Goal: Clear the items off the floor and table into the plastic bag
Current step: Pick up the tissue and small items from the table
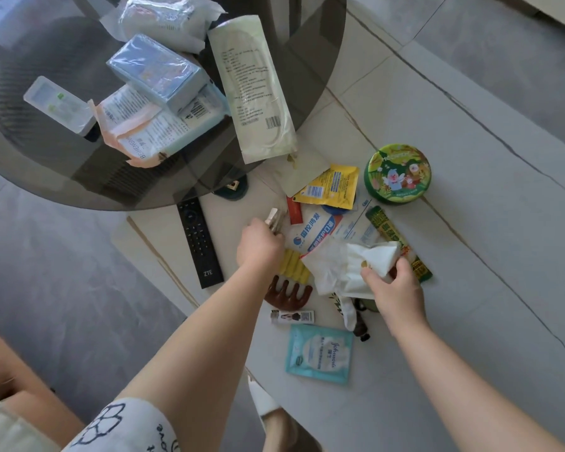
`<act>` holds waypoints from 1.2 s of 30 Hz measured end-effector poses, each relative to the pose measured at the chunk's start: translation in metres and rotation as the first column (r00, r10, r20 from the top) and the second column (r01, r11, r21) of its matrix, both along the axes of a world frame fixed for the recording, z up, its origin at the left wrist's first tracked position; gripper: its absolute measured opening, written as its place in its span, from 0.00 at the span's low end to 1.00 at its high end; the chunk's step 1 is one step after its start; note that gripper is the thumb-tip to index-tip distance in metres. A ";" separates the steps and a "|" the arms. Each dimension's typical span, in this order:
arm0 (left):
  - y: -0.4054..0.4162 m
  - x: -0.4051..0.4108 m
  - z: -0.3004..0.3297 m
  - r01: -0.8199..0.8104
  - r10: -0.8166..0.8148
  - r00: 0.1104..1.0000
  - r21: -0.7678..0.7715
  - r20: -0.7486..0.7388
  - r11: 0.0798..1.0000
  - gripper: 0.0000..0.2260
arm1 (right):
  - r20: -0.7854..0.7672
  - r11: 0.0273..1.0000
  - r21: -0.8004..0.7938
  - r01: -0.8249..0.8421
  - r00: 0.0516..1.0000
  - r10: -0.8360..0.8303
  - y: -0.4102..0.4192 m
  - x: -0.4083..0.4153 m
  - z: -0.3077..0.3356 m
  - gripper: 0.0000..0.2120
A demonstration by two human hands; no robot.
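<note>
While both arms reach down over the floor (pixel 470 125), I see my left hand (pixel 260 244) curled around a small pale clip-like item (pixel 276 218), whose long axis tilts up and away toward the bench. My right hand (pixel 393 283) pinches the rim of the white plastic bag (pixel 340 265), fingers curled into the crumpled film; the bag lies on the floor between the two hands, its mouth turned toward the right hand.

Just beside the left hand lies a black remote (pixel 200 243), its long axis running from the bench edge down toward me. Yellow tubes (pixel 294 267) and a brown comb (pixel 287 293) lie just under the left wrist. A teal sachet (pixel 318 353) lies nearer me, and a round green tin (pixel 398 172) sits well apart, beyond the bag. A yellow packet (pixel 331 187) lies near the bench edge.

On the round glass bench (pixel 30 177), a long white pouch (pixel 253 88) points from the far side to the near right edge, overhanging it. Blue boxes (pixel 157 71) are stacked near the middle.
</note>
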State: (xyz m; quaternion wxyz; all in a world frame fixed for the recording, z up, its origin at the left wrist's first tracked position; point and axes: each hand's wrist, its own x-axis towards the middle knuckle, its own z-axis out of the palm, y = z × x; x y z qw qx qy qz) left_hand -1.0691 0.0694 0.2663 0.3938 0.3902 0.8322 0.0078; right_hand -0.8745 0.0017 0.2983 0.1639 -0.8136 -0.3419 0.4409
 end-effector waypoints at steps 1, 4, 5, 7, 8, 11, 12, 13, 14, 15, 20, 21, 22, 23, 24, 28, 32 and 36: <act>-0.002 -0.003 0.005 -0.029 0.029 0.999 0.014 0.014 0.999 0.09 | -0.005 1.000 0.001 0.006 1.000 -0.006 -0.002 0.002 0.003 0.15; -0.018 -0.011 0.022 -0.133 0.132 0.990 0.019 0.053 0.991 0.08 | -0.040 0.999 -0.002 -0.042 0.998 0.041 -0.007 -0.001 0.014 0.14; -0.027 -0.014 0.027 -0.153 0.152 0.987 0.009 0.060 0.988 0.08 | -0.059 0.997 -0.011 -0.079 0.995 0.079 -0.009 -0.004 0.018 0.14; -0.047 -0.021 0.036 -0.192 0.192 0.979 -0.013 0.073 0.981 0.07 | -0.099 0.986 -0.047 -0.162 0.983 0.157 -0.015 -0.014 0.025 0.12; -0.058 -0.025 0.038 -0.215 0.217 0.973 -0.024 0.082 0.976 0.07 | -0.120 0.978 -0.064 -0.196 0.975 0.188 -0.018 -0.020 0.027 0.12; -0.095 -0.034 0.041 -0.295 0.301 0.946 -0.066 0.118 0.953 0.06 | -0.156 0.943 -0.121 -0.310 0.944 0.290 -0.029 -0.039 0.029 0.12; -0.107 -0.035 0.040 -0.319 0.328 0.935 -0.087 0.131 0.944 0.07 | -0.157 0.923 -0.145 -0.356 0.929 0.334 -0.033 -0.046 0.028 0.13; -0.117 -0.034 0.038 -0.342 0.356 0.922 -0.112 0.152 0.933 0.08 | -0.153 0.903 -0.169 -0.395 0.916 0.372 -0.037 -0.052 0.026 0.13; -0.125 -0.033 0.035 -0.366 0.387 0.904 -0.137 0.180 0.920 0.08 | -0.147 0.884 -0.193 -0.427 0.903 0.404 -0.042 -0.057 0.023 0.14; -0.132 -0.030 0.033 -0.386 0.415 0.883 -0.163 0.219 0.908 0.07 | -0.138 0.867 -0.218 -0.447 0.894 0.426 -0.047 -0.062 0.021 0.16; -0.147 -0.012 0.024 -0.471 0.531 0.746 -0.246 0.402 0.847 0.07 | -0.116 0.865 -0.254 -0.433 0.902 0.417 -0.066 -0.067 0.002 0.14; -0.147 -0.010 0.024 -0.485 0.548 0.724 -0.255 0.419 0.836 0.07 | -0.120 0.874 -0.243 -0.422 0.907 0.404 -0.068 -0.067 -0.001 0.14; -0.146 -0.009 0.024 -0.504 0.569 0.698 -0.268 0.434 0.821 0.08 | -0.123 0.878 -0.231 -0.418 0.908 0.400 -0.069 -0.068 -0.004 0.14; -0.145 -0.009 0.024 -0.514 0.587 0.677 -0.284 0.444 0.809 0.08 | -0.126 0.880 -0.225 -0.418 0.908 0.399 -0.069 -0.068 -0.005 0.15; -0.144 -0.009 0.023 -0.515 0.595 0.669 -0.299 0.447 0.803 0.08 | -0.127 0.882 -0.221 -0.416 0.909 0.397 -0.068 -0.069 -0.006 0.14; -0.146 -0.014 0.020 -0.496 0.587 0.678 -0.314 0.442 0.809 0.06 | -0.133 0.909 -0.175 -0.379 0.924 0.360 -0.063 -0.070 -0.006 0.13; -0.154 -0.022 0.036 -0.533 0.614 0.618 -0.313 0.491 0.786 0.04 | -0.212 0.910 -0.169 -0.378 0.916 0.341 -0.057 -0.073 0.008 0.13; -0.166 -0.036 0.077 -0.598 0.662 0.527 -0.320 0.534 0.735 0.06 | -0.342 0.926 -0.160 -0.341 0.899 0.272 -0.052 -0.082 0.046 0.12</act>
